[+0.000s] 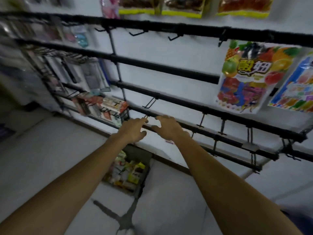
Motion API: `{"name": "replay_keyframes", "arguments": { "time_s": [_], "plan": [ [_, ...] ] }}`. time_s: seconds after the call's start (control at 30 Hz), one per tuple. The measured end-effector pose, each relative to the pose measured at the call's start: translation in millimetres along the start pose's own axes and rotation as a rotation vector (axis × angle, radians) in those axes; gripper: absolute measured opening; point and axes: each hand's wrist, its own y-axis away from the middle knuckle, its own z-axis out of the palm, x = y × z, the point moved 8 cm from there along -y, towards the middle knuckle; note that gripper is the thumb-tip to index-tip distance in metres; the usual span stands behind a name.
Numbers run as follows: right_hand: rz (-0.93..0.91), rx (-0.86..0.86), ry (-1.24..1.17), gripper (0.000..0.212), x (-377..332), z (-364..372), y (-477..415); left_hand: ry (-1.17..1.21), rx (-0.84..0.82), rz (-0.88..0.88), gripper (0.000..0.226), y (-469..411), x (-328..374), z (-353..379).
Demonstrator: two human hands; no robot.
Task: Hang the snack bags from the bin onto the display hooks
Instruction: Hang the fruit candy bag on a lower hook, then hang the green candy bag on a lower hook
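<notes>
Both my arms reach forward to a low black rail of the display rack (169, 67). My left hand (133, 129) has its fingertips at a wire hook (146, 117) on that rail; whether it pinches the hook is blurred. My right hand (166, 127) hovers beside it with loosely spread fingers and holds nothing. Below my hands, on the floor, stands the dark bin (144, 154) with several snack bags (127, 173) inside. A fruit-printed snack bag (249, 78) hangs at the upper right, with a blue-edged bag (296, 85) next to it.
Several bare black hooks (137, 33) stick out from the top rail and others hang along the lower rails (223, 126). Yellow-edged bags (183, 7) hang along the top. Packed goods (108, 107) fill the rack to the left. The floor (50, 150) is pale tile.
</notes>
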Motion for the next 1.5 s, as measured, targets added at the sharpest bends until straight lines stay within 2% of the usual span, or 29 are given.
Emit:
{"name": "replay_keyframes", "arguments": {
  "time_s": [0.17,0.37,0.57,0.67,0.77,0.93,1.13,1.33,1.5],
  "plan": [
    [-0.065,-0.087,0.056,0.059,-60,44,-22,-0.037,0.043,-0.084,0.05,31,-71,4],
    [-0.1,-0.168,0.088,0.055,-133,103,-51,-0.021,-0.01,-0.135,0.05,47,-163,17],
    [-0.074,-0.22,0.09,0.06,-170,156,-78,-0.033,-0.045,-0.146,0.046,52,-236,26],
    [-0.055,-0.278,0.081,0.052,-172,184,-91,-0.026,-0.093,-0.169,0.035,51,-267,47],
    [-0.04,-0.347,0.058,0.047,-174,216,-107,-0.003,-0.184,-0.2,0.045,48,-293,78],
    [-0.015,-0.46,-0.003,0.082,-154,287,-159,0.064,-0.281,-0.276,0.051,29,-336,120],
    [-0.042,-0.536,-0.083,0.05,-164,307,-225,0.124,-0.236,-0.4,0.042,-12,-381,133],
    [-0.035,-0.642,-0.088,0.056,-150,360,-275,0.279,-0.282,-0.481,0.028,-33,-422,180],
    [0.007,-0.694,-0.084,0.062,-128,429,-312,0.3,-0.334,-0.46,0.046,-52,-463,235]
  ]
}}
